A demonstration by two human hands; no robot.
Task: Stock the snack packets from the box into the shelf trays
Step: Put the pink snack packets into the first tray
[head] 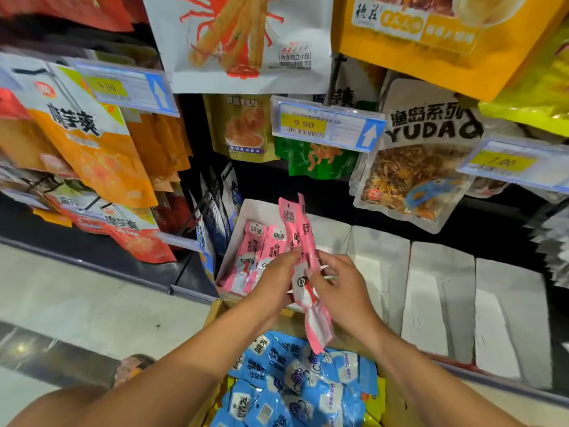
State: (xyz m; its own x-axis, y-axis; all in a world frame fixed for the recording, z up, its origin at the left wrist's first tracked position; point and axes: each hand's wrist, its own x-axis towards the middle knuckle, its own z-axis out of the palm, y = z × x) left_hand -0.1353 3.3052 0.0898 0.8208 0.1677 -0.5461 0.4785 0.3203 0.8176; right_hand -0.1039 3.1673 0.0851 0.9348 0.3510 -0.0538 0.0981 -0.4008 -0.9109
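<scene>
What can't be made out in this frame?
Head view:
- How many pink packets are held: they overlap, and the left hand and right hand cover their middles.
- Cardboard box depth: arms and bottom edge hide it.
- Price tag small print: too small.

I can read 渔岛系列 above YUDAO in black on the white plastic pouch with a clear window (428, 155). The yellow panel on the middle clear plastic price tag (326, 126) says 9 90; the right-hand price tag (508, 163) says 7.00. The long pink plastic snack packets (292, 220) and the blue plastic snack packets (261, 349) carry 哨发. The white crab-picture bag (246, 41) reads 内含独立小包.
</scene>
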